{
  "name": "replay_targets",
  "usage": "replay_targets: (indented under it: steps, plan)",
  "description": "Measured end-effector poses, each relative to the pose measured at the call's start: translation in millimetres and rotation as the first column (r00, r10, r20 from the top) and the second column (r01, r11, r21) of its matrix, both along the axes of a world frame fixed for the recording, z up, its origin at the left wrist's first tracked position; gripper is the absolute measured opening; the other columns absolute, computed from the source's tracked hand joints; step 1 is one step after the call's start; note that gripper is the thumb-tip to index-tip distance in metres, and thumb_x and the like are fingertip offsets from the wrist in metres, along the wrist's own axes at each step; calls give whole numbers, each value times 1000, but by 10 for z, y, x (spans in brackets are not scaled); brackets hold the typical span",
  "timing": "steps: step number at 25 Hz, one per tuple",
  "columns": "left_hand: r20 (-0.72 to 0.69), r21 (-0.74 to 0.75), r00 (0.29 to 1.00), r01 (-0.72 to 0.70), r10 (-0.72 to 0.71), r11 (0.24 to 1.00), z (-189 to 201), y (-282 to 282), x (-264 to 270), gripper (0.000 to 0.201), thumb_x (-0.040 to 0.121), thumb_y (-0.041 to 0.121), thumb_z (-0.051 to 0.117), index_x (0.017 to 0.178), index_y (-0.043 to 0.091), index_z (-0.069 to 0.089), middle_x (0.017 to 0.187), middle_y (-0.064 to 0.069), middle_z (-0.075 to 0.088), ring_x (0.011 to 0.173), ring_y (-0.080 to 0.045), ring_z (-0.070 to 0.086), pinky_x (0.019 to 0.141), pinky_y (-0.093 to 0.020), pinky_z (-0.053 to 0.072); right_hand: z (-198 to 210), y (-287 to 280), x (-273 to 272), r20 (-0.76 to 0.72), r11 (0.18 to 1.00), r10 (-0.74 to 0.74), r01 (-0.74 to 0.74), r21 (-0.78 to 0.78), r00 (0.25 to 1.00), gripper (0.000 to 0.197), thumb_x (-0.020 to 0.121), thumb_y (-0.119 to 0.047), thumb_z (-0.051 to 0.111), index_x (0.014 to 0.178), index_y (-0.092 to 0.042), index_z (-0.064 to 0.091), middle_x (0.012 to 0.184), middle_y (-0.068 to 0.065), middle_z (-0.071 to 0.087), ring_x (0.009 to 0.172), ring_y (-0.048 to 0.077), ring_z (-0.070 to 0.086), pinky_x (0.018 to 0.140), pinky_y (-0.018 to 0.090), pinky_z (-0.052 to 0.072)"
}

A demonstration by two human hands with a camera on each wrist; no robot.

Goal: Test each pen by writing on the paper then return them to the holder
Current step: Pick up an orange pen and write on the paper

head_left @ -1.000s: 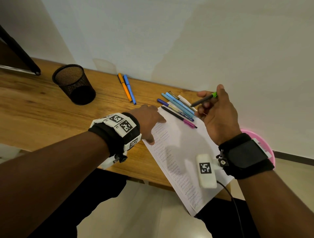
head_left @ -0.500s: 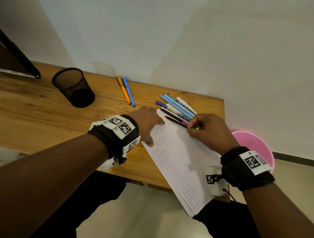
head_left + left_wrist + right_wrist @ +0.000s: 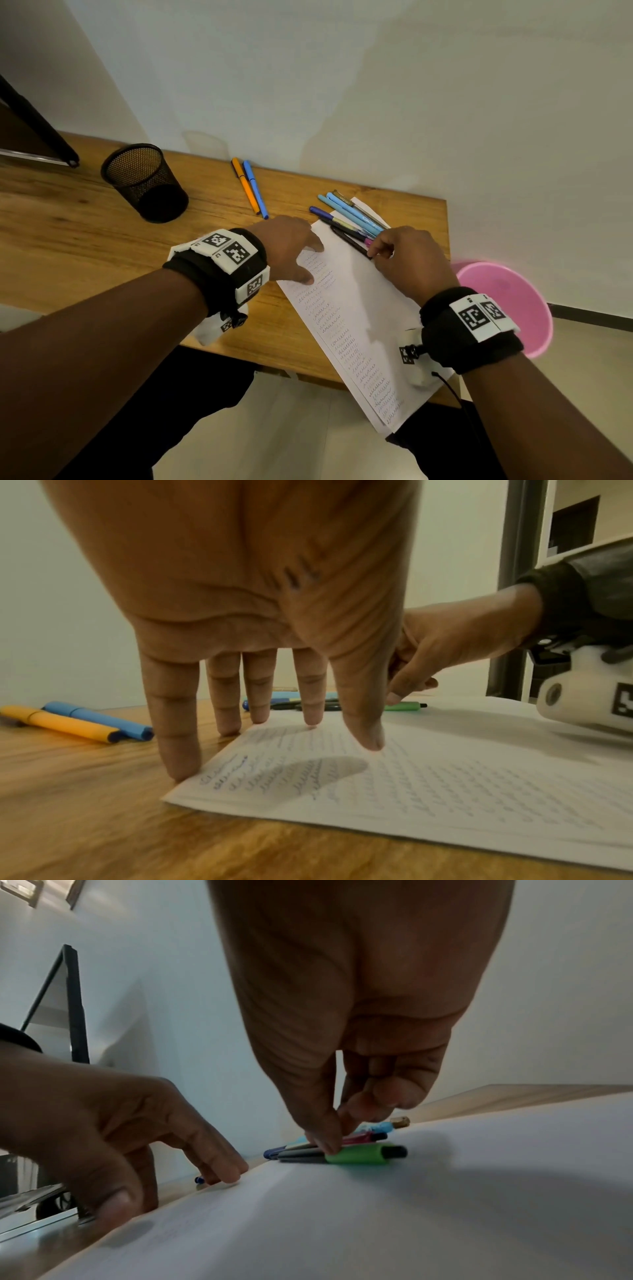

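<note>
From the head view, the left hand (image 3: 291, 246) lies spread with straight fingers on the paper's (image 3: 363, 318) far-left corner, pinning it to the counter (image 3: 85, 246), while the right hand (image 3: 407, 260) reaches the pen cluster at the sheet's far edge; the mesh holder (image 3: 145, 181) stands well apart to the far left, and an orange pen (image 3: 245, 185) and a blue pen (image 3: 255, 188) lie side by side between it and the paper. Down at the left wrist view, fingertips (image 3: 178, 772) press right at the sheet's edge, so hold that pressure and the paper shouldn't skate. Over to the right wrist view: thumb and fingers are closed onto the green-capped pen (image 3: 356, 1153), which lies flat on the paper just beside the others. I'd judge this a pick-up or a set-down, I can't tell which; either way, pinch near the cap join and lift straight so the neighbours don't roll.
</note>
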State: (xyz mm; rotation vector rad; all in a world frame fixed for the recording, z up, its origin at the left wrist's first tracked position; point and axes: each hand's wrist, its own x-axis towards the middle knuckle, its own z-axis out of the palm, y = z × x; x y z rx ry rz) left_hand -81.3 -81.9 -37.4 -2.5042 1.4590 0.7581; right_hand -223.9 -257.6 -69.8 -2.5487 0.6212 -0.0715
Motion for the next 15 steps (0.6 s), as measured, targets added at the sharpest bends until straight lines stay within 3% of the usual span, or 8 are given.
replay_targets:
  steps: [3, 5, 7, 9, 12, 15]
  plan:
    - [-7, -96, 1000, -20, 20, 995, -1, 33, 93, 56, 89, 54, 61, 140, 33, 50, 146, 7, 48, 132, -16, 43, 110, -34, 35, -16, -15, 31, 28, 999, -32, 32, 6, 999, 14, 88, -10, 65, 90, -18, 77, 93, 2, 70, 83, 14, 58, 75, 25, 47]
    - [8, -203, 997, -76, 79, 976, 33, 31, 163, 43, 89, 51, 62, 128, 32, 61, 133, 9, 58, 118, -13, 53, 100, -33, 44, -28, -37, 47, 55, 998, -55, 53, 34, 997, 14, 87, -9, 66, 88, -16, 77, 94, 4, 72, 84, 16, 62, 73, 24, 45]
    - [-17, -396, 966, -244, 259, 885, 108, 47, 300, 21, 88, 38, 63, 104, 27, 71, 109, 8, 70, 97, -11, 62, 82, -28, 48, -28, -49, 56, 68, 995, -60, 54, 80, 996, 13, 87, -9, 67, 86, -16, 77, 93, 3, 73, 89, 18, 66, 76, 26, 51]
    - [-13, -502, 896, -389, 443, 772, 140, 109, 511, 13, 87, 26, 61, 90, 20, 72, 88, 5, 70, 85, -18, 65, 73, -27, 46, 0, -67, 48, 90, 991, -67, 56, 123, 994, 15, 86, -8, 68, 80, -19, 75, 88, -1, 72, 87, 15, 65, 76, 24, 52]
    - [-5, -441, 782, -561, 623, 701, 10, 263, 753, 12, 86, 25, 61, 92, 21, 71, 91, -2, 70, 81, -24, 64, 75, -31, 52, 48, -116, 17, 126, 986, -78, 58, 156, 989, 23, 84, -8, 68, 72, -27, 70, 79, -6, 68, 76, 8, 59, 62, 15, 41]
    - [2, -396, 727, -630, 686, 668, -184, 288, 820, 20, 86, 30, 64, 105, 27, 69, 104, -4, 69, 80, -21, 59, 71, -29, 47, 72, -195, -38, 136, 980, -99, 73, 185, 986, 20, 82, -7, 68, 73, -25, 72, 75, -6, 68, 71, 7, 60, 61, 18, 42]
